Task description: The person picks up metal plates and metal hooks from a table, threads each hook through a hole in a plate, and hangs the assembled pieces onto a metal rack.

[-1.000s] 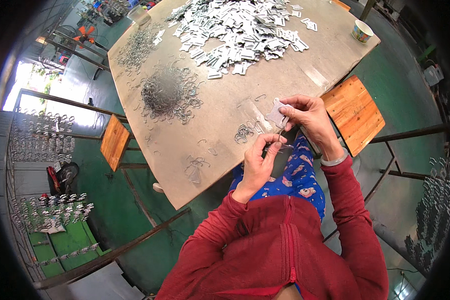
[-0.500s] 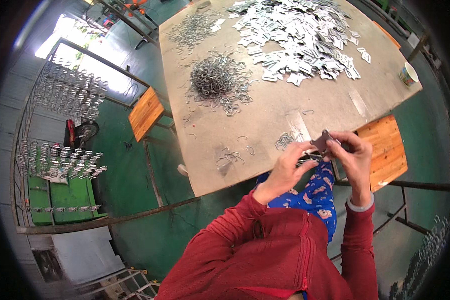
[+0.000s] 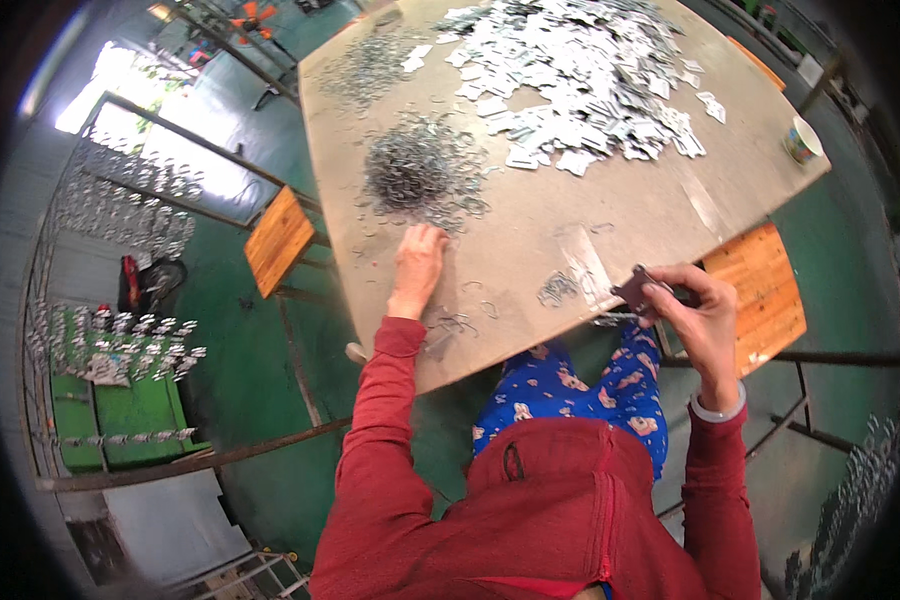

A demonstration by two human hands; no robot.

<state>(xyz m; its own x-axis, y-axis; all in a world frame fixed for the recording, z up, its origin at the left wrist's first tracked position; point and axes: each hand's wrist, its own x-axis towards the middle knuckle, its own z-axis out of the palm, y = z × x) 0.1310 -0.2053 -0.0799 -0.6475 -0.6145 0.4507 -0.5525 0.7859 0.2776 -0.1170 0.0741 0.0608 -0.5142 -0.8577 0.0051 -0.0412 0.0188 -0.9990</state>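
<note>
Above the near edge of the table (image 3: 530,240), my right hand (image 3: 705,310) grips a flat grey metal plate (image 3: 632,290) with a small projecting tab between thumb and fingers. My left hand (image 3: 420,262) reaches forward to the near side of a heap of bent metal wire hooks (image 3: 405,170). Its fingers are bent downward and close together; their tips are hidden, so whether a hook is between them does not show. Some loose hooks (image 3: 450,325) lie beside my left wrist. Another little cluster of hooks (image 3: 557,289) lies between my two hands.
A broad pile of flat pale metal plates (image 3: 580,85) covers the far part of the table. Thinly spread hooks (image 3: 365,70) lie at the far left. A paper cup (image 3: 802,142) stands near the right corner. Wooden stools (image 3: 760,290) flank the table; a rack (image 3: 120,340) holds hanging metal parts at left.
My left hand has left the plate by my right hand and moved left and forward to the hook heap. My right hand still holds the plate in about the same place.
</note>
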